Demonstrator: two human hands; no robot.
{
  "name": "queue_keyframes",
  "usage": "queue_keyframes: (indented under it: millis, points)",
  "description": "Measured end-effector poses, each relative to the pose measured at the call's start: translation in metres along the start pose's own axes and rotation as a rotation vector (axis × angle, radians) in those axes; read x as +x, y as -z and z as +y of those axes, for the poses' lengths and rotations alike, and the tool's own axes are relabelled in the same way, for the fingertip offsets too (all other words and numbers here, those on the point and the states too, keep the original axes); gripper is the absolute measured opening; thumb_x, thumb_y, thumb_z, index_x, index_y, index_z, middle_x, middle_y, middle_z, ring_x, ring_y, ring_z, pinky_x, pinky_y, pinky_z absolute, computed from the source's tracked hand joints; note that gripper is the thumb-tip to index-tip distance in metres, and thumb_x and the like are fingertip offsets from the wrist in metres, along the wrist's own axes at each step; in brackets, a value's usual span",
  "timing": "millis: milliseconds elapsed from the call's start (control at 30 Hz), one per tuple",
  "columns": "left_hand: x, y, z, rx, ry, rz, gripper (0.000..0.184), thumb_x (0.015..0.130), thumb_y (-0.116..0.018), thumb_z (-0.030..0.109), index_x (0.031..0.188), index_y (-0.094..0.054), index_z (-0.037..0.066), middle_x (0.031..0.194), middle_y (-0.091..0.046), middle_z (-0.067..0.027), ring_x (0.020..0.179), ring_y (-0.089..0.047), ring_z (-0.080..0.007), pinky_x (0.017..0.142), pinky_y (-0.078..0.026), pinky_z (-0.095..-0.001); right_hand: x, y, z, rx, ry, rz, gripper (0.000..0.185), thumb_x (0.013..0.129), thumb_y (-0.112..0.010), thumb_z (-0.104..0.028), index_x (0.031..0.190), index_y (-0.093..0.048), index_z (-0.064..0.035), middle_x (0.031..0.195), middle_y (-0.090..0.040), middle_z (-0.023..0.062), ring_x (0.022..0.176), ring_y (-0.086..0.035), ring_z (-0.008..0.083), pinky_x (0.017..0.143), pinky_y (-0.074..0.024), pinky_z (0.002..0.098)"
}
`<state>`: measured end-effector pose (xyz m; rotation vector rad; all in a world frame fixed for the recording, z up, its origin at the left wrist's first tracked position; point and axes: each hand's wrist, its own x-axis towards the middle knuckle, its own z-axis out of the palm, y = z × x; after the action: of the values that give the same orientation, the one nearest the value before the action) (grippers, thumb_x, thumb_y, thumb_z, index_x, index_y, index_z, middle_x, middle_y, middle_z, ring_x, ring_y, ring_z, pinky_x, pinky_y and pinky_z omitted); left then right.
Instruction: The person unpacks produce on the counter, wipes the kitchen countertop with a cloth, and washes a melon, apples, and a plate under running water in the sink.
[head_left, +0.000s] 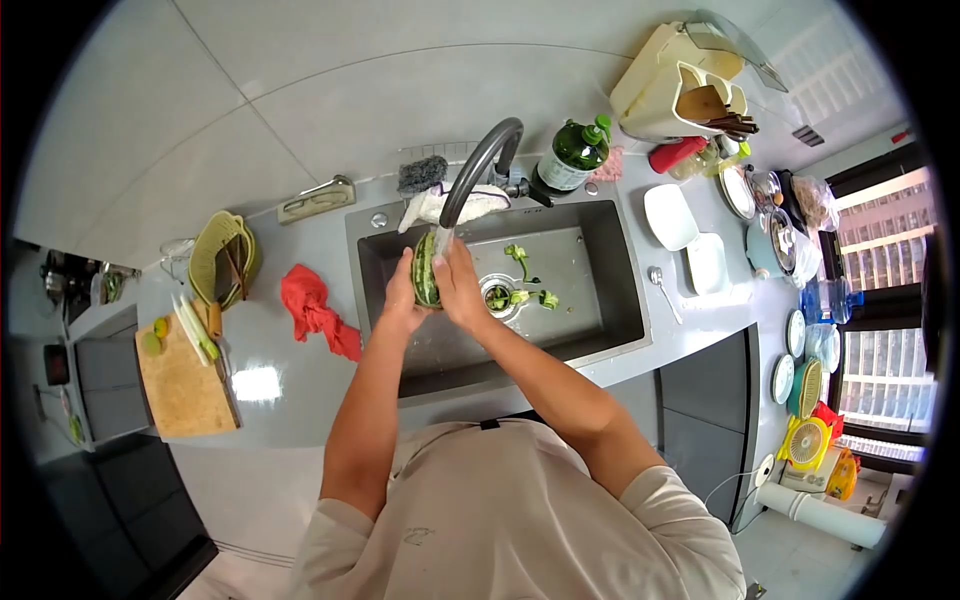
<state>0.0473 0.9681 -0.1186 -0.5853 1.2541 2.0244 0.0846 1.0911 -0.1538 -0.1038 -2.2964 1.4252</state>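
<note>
Over the left half of the dark grey sink (625,270), my two hands hold a green striped squash (425,265) upright under the curved faucet (480,165). My left hand (402,293) is closed round its left side. On the other side, my right hand (458,288) presses against it, with the fingers near the spout. Water appears to run from the spout onto the squash and fingers. Green vegetable scraps (517,258) lie on the sink floor, some of them at the drain (499,290).
Left of the sink are a red cloth or bag (315,308), a wooden cutting board (185,390) with scallions (193,328), and a yellow-green basket (212,262). A green bottle (572,160) stands behind the sink. White dishes (670,217) and a spoon (662,290) lie to the right.
</note>
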Motion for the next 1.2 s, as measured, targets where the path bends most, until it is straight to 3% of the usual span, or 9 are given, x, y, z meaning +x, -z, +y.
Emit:
queue_keyframes:
  millis: [167,233,400,633,700,800,967,1033,1200]
  points:
    - [0.011,0.017,-0.004,0.02,0.216,-0.178,0.056,0.108,-0.042,0.059,0.137,-0.058,0.014,0.123,-0.069,-0.0106,0.103,-0.071,-0.0333,0.08,-0.059,-0.065,0.012,0.009,0.013,0.36,-0.288,-0.145,0.034,0.098,-0.066,-0.012,0.128,-0.067,0.0046,0.134,-0.063,0.0187,0.123,-0.062,0.0251,0.107,-0.048,0.0365]
    - [0.007,0.005,-0.008,0.03,0.222,-0.13,0.049,0.11,-0.044,0.053,0.129,-0.062,0.012,0.118,-0.069,-0.0092,0.104,-0.07,-0.0302,0.086,-0.059,-0.0551,0.023,0.014,0.001,0.826,-0.89,-0.078,0.029,0.097,-0.067,-0.01,0.123,-0.07,0.0029,0.116,-0.071,0.014,0.104,-0.069,0.0206,0.093,-0.0556,0.0345]
    - [-0.007,-0.013,-0.044,-0.039,-0.353,0.002,0.05,0.105,-0.065,0.037,0.139,-0.057,0.003,0.128,-0.066,-0.0079,0.116,-0.063,-0.0201,0.102,-0.05,-0.0334,0.034,0.023,-0.012,0.824,-1.235,0.149,0.021,0.098,-0.062,-0.011,0.114,-0.071,0.0003,0.101,-0.071,0.0124,0.086,-0.068,0.025,0.081,-0.0573,0.0391]
    - [-0.004,-0.006,-0.028,0.236,-0.601,-0.024,0.05,0.104,-0.068,0.034,0.14,-0.06,-0.001,0.12,-0.069,-0.0075,0.106,-0.066,-0.0158,0.095,-0.052,-0.0308,0.031,0.017,-0.03,0.772,-1.045,0.138,0.024,0.101,-0.059,-0.014,0.118,-0.07,-0.0007,0.109,-0.07,0.0085,0.098,-0.065,0.0226,0.089,-0.0518,0.0355]
    - [0.005,-0.007,-0.009,-0.138,-0.196,0.019,0.046,0.107,-0.059,0.041,0.127,-0.066,0.001,0.113,-0.072,-0.0088,0.102,-0.071,-0.0221,0.091,-0.057,-0.0379,0.017,0.027,-0.026,0.734,-0.892,-0.033,0.031,0.1,-0.063,-0.02,0.123,-0.067,-0.0001,0.114,-0.069,0.0106,0.105,-0.065,0.0267,0.096,-0.0501,0.0362]
    - [0.023,0.0,0.002,-0.303,0.073,-0.065,0.042,0.107,-0.056,0.042,0.119,-0.065,0.003,0.108,-0.073,-0.0112,0.095,-0.073,-0.0275,0.086,-0.061,-0.0438,0.001,0.048,-0.024,-0.07,0.157,-0.096,0.052,0.099,-0.067,-0.034,0.136,-0.058,0.0014,0.122,-0.066,0.0203,0.114,-0.065,0.035,0.104,-0.0485,0.0408]
    - [0.006,-0.032,-0.033,-0.154,-0.313,0.04,0.048,0.1,-0.066,0.041,0.127,-0.059,0.002,0.109,-0.069,-0.0105,0.103,-0.069,-0.0252,0.093,-0.056,-0.04,0.004,0.039,-0.015,-0.024,-0.117,0.012,0.046,0.104,-0.06,-0.037,0.131,-0.063,0.0006,0.123,-0.067,0.0241,0.11,-0.067,0.037,0.099,-0.0509,0.0429]
    - [0.003,-0.039,-0.038,-0.081,-0.408,0.131,0.045,0.096,-0.071,0.038,0.122,-0.062,0.002,0.104,-0.068,-0.0075,0.102,-0.066,-0.0199,0.093,-0.053,-0.0366,0.016,0.046,-0.036,0.065,-0.673,-0.118,0.052,0.107,-0.051,-0.043,0.129,-0.064,0.0023,0.126,-0.066,0.0279,0.116,-0.062,0.0479,0.1,-0.049,0.0497]
    - [0.029,-0.021,-0.015,-0.366,-0.09,0.017,0.027,0.099,-0.064,0.033,0.105,-0.069,0.008,0.096,-0.07,-0.006,0.087,-0.069,-0.0213,0.082,-0.057,-0.0387,-0.004,0.039,-0.029,-0.135,-0.195,-0.055,0.059,0.105,-0.054,-0.045,0.145,-0.054,-0.0015,0.132,-0.059,0.0335,0.123,-0.057,0.0511,0.102,-0.0479,0.0537]
